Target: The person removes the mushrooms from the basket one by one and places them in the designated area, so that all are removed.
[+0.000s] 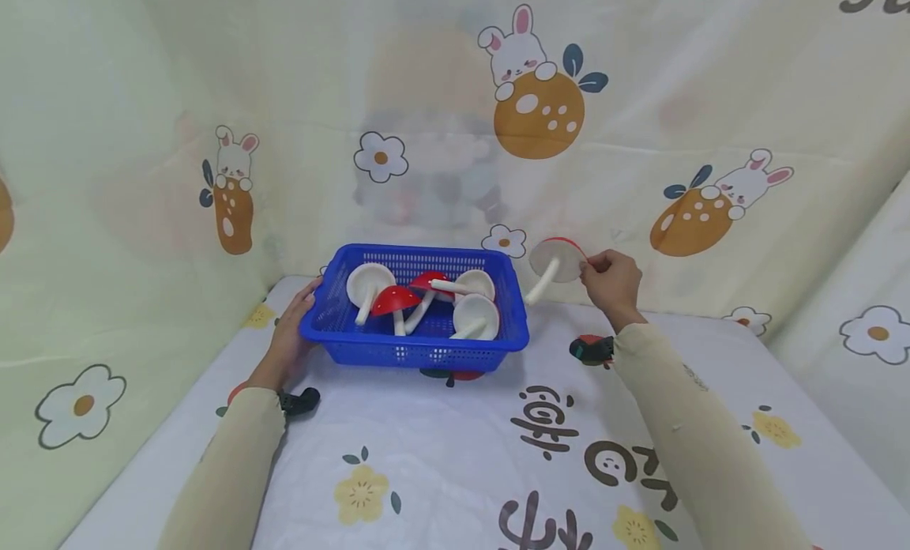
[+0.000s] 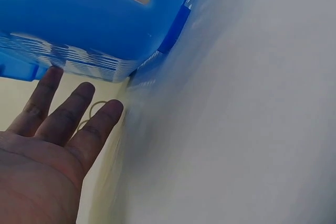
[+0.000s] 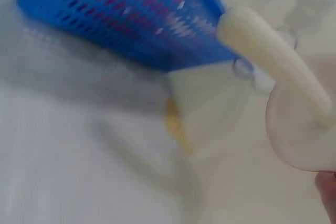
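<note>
A blue plastic basket with slotted walls stands on the table and holds several toy mushrooms with red caps and white stems. My left hand is at the basket's left end; in the left wrist view its fingers are spread and fairly straight beside the blue wall. To the right of the basket, my right hand pinches the cap edge of another toy mushroom. That one is in the air, its pale underside facing me and its stem pointing down toward the basket.
A white printed cloth covers the table. Cream curtains with rabbits and flowers hang close behind the basket and along both sides. A dark strap sits at the right wrist, another at the left.
</note>
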Tool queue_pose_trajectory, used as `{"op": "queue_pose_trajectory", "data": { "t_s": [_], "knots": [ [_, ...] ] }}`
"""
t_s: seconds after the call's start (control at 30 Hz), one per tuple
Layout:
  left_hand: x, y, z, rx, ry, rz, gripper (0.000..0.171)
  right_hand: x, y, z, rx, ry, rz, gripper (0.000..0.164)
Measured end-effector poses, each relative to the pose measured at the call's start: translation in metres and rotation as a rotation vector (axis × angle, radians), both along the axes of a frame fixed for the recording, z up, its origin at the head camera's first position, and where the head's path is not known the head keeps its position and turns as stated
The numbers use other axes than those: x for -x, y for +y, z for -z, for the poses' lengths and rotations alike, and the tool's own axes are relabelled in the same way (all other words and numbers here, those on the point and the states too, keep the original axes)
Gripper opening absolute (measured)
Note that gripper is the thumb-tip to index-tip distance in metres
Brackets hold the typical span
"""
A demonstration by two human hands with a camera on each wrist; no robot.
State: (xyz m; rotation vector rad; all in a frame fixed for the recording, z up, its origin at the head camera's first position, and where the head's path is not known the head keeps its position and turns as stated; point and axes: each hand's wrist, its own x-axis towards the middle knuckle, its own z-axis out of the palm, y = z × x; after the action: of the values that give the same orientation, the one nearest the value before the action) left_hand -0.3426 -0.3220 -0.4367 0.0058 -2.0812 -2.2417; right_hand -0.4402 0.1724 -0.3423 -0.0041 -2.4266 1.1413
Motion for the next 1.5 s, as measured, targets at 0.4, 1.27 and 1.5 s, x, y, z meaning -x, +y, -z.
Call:
{"op": "queue_pose_trajectory", "data": {
  "t_s": [0.4,1.27,1.5],
  "knots": [
    [-0.002,0.003,0.002,-0.016,-0.006,0.002,0.055,0.01,0.015,0.069,0.031,-0.184,-0.01,0.018],
    [-0.005,-0.009,-0.01,0.022,0.015,-0.018,0.056,0.01,-0.013,0.04,-0.23,-0.215,-0.127,0.031],
    [-0.004,0.001,-0.006,-0.007,0.014,0.01,0.056,0.032,-0.024,0.03,-0.506,-0.091,-0.208,0.032]
  ]
}}
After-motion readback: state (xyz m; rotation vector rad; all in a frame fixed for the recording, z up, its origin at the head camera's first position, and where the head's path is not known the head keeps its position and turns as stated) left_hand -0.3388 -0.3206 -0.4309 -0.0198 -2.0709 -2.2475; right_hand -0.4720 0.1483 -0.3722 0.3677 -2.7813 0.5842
